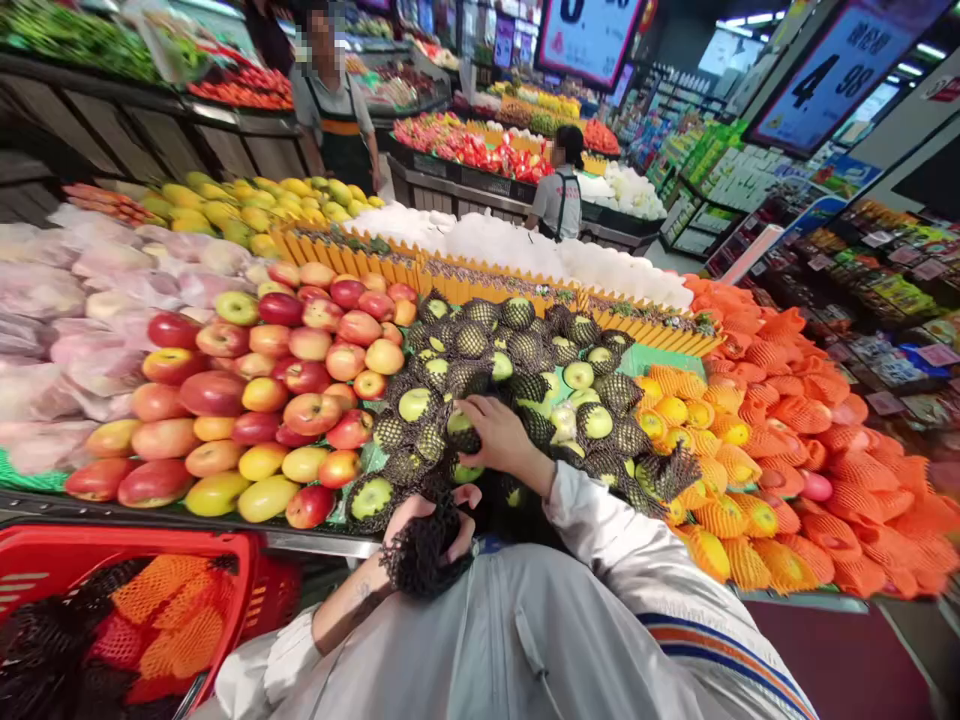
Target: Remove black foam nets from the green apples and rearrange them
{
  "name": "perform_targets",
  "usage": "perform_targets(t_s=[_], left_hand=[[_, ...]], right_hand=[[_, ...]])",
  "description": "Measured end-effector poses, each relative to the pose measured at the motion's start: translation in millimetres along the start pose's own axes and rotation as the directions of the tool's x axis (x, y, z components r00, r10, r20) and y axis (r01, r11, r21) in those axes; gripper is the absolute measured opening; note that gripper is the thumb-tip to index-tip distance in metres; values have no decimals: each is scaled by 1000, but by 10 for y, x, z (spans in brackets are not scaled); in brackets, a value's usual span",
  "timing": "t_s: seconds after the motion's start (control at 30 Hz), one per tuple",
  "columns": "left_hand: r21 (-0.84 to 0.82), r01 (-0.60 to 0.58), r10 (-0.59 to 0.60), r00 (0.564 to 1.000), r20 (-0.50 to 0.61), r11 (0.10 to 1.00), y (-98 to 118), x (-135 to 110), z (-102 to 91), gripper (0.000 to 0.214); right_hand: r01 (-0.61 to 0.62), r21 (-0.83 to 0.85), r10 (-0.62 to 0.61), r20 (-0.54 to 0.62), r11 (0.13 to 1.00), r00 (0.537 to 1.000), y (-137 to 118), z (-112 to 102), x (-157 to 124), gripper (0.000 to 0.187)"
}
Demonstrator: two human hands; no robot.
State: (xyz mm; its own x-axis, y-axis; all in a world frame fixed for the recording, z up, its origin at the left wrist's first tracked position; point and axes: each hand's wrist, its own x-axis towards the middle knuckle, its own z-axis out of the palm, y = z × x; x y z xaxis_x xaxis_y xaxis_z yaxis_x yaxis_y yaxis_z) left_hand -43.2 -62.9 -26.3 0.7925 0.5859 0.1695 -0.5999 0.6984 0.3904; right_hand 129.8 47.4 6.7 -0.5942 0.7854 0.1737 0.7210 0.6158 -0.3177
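Note:
My right hand [501,436] reaches into the pile of green apples, its fingers curled over a green apple [460,424] partly wrapped in a black foam net. Close to my body, my left hand [459,520] is closed around a bunch of black foam nets [421,556]. Around my right hand lie several more green apples, most in black nets; a bare-topped green apple [415,404] sits just left of it. A loose black net [671,470] rests at the pile's right side.
Red and yellow apples [262,395] are heaped left of the green ones. Orange-netted fruit [772,430] fills the right side. A red basket [150,545] with nets stands at lower left. An orange picket divider [480,280] runs behind. Two people stand beyond the display.

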Motion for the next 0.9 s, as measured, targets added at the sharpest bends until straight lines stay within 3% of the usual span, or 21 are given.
perform_targets(t_s=[0.1, 0.23, 0.37, 0.47, 0.53, 0.57, 0.6, 0.67, 0.73, 0.77, 0.8, 0.83, 0.87, 0.9], left_hand=[[61, -37, 37, 999, -2, 997, 22, -21, -50, 33], [125, -76, 79, 997, -19, 989, 42, -1, -103, 25], [142, -74, 79, 996, -31, 987, 15, 63, -97, 26], [133, -53, 58, 998, -33, 990, 1, 108, -80, 27], [130, -31, 35, 999, -30, 991, 5, 138, -66, 27], [130, -19, 23, 999, -27, 991, 10, 157, -55, 26], [131, -7, 10, 1000, -21, 991, 16, 178, -41, 26], [135, 14, -13, 1000, -11, 991, 26, 229, -4, 25], [135, 30, -30, 1000, -4, 990, 30, 281, 41, 26], [134, 36, -36, 999, -2, 990, 30, 304, 63, 26], [131, 40, -40, 999, -2, 991, 28, 321, 82, 26], [126, 44, -44, 999, -4, 991, 24, 331, 96, 27], [118, 48, -47, 999, -7, 992, 19, 333, 104, 27], [106, 53, -52, 999, -11, 993, 14, 327, 104, 27]], right_hand=[[-66, -81, 72, 76, 995, 995, 23, 266, 241, 70], [-82, -89, 85, 32, 993, 996, 65, 337, 271, 72], [-61, -71, 55, -87, 996, 995, 182, 112, -33, 83], [-207, -31, 191, -275, 978, 942, 462, -256, -487, 73], [-431, -51, 374, -413, 901, 830, 737, -532, -922, 72], [-575, -59, 492, -450, 816, 745, 886, -653, -1175, 74], [-726, -45, 617, -494, 686, 613, 1035, -751, -1445, 80], [-950, 7, 841, -467, 312, 273, 1311, -855, -1991, 91], [-997, 72, 928, -368, -34, -58, 1533, -827, -2471, 97], [-986, 95, 934, -319, -139, -162, 1621, -773, -2664, 98], [-973, 117, 936, -270, -200, -225, 1690, -702, -2818, 99], [-966, 147, 946, -214, -214, -242, 1740, -624, -2931, 99], [-965, 183, 963, -159, -188, -217, 1769, -543, -3006, 97], [-966, 224, 980, -117, -130, -159, 1776, -468, -3045, 94]])
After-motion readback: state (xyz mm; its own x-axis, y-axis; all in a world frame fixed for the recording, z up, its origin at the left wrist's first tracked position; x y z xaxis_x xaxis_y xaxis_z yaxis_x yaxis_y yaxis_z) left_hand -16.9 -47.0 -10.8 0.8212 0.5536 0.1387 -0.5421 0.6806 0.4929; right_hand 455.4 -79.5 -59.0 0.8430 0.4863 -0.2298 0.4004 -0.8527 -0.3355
